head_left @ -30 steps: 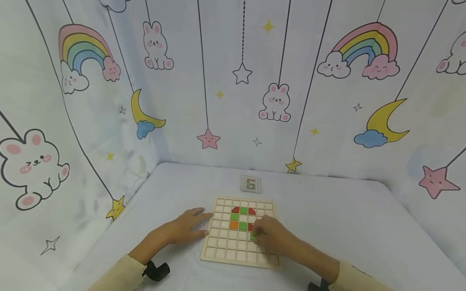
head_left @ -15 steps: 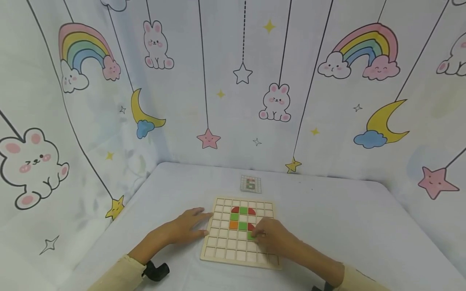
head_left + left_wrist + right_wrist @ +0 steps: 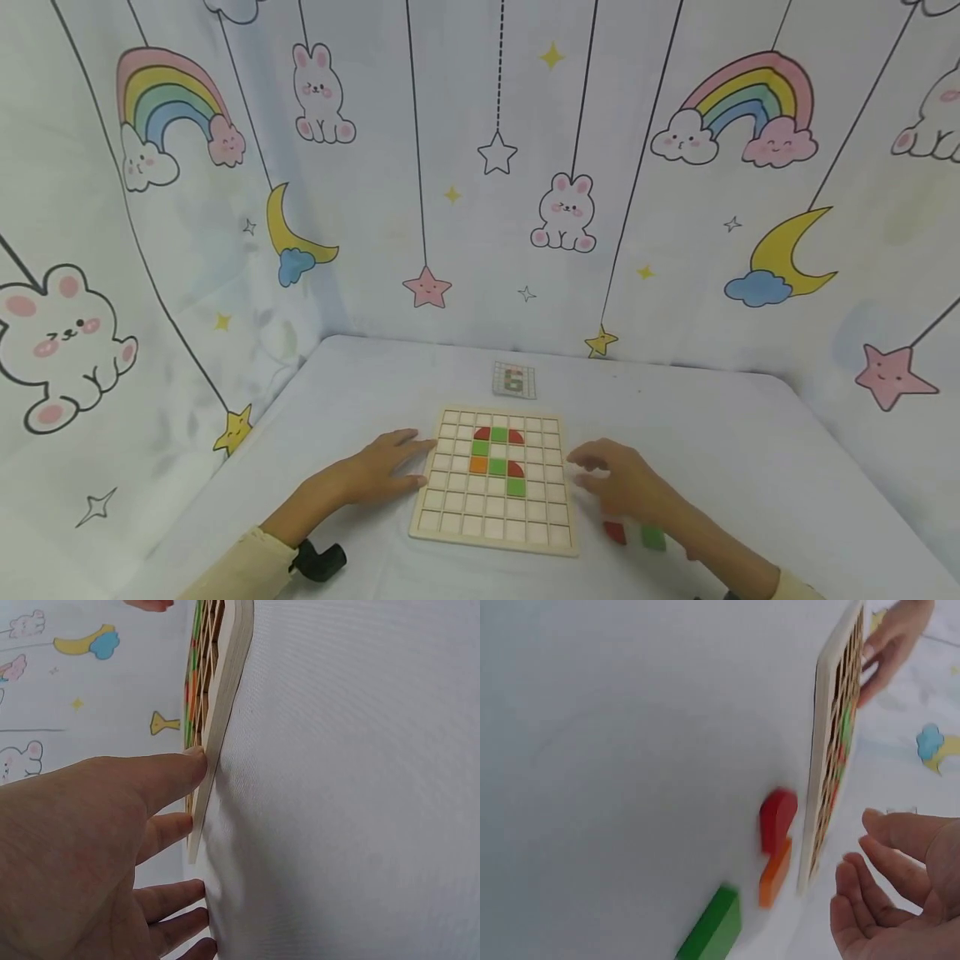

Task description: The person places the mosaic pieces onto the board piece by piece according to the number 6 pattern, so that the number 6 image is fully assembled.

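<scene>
A wooden grid board lies flat on the white-covered table. In its cells sit several green squares, red quarter-round pieces and an orange square. The lowest piece is a green tile. My left hand has its thumb and index finger against the board's left edge, fingers extended, as the left wrist view also shows. Just off the right edge hovers my right hand, fingers loosely bent with nothing between them. Below it lie a loose red piece, an orange tile and a green tile.
Behind the board lies a small gridded card with a figure like a 6. A white cloth backdrop with cartoon prints surrounds the table on the left, back and right.
My right hand has let go of the green tile, now in a cell below the red piece, and moved right off the board, uncovering loose pieces. My left hand stays put.
</scene>
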### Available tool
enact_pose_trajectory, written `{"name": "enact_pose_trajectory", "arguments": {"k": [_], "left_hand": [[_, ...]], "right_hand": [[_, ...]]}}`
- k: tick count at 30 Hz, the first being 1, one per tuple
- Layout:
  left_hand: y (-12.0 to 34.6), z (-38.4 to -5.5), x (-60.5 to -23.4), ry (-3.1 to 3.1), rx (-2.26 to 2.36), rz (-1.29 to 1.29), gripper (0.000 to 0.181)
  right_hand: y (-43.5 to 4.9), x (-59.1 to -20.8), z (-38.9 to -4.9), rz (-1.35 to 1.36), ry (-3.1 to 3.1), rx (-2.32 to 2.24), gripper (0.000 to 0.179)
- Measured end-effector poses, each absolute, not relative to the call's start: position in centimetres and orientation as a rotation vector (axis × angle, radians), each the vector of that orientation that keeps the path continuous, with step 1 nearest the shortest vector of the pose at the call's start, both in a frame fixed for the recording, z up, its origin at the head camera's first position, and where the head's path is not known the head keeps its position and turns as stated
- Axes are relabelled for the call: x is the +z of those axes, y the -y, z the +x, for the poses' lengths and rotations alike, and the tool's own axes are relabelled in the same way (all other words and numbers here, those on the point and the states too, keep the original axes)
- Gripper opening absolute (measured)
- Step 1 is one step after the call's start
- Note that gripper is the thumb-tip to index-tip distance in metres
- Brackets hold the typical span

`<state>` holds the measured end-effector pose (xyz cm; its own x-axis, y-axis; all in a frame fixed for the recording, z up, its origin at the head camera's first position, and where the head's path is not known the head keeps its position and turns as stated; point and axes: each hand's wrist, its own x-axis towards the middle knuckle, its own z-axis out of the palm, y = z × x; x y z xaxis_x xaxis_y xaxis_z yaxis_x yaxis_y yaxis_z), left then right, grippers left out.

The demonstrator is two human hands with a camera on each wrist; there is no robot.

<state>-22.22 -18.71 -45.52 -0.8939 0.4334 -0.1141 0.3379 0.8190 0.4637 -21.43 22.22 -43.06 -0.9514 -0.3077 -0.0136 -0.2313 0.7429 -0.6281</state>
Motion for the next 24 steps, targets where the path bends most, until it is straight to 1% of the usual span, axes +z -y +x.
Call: {"name": "enact_pose_trajectory", "arguments": {"k": [6,10,13,20,24], "left_hand": [[18.8,-22.2,-45.6,-2.791,0.637,0.611,0.062],[18.8,-22.2,-45.4,-2.791,0.636,0.602,0.063],[18.9,-22.2,-45.3,-2.791,0.633,0.592,0.063],[19.0,-22.4,-45.6,-2.783,0.661,0.602,0.063],[18.9,-22.4,-45.8,-2.782,0.663,0.620,0.063]], "right_hand": [[-25.8,-43.1,-21.1,-0.401,-2.832,-1.007,0.038],[-27.1,-43.7,-21.1,-0.311,-2.823,-0.966,0.041],[-27.4,-44.2,-21.2,-0.255,-2.810,-0.943,0.038],[-26.5,-44.5,-21.4,-0.154,-2.771,-0.853,0.043],[-26.3,-44.6,-21.2,-0.174,-2.770,-0.825,0.036]]}}
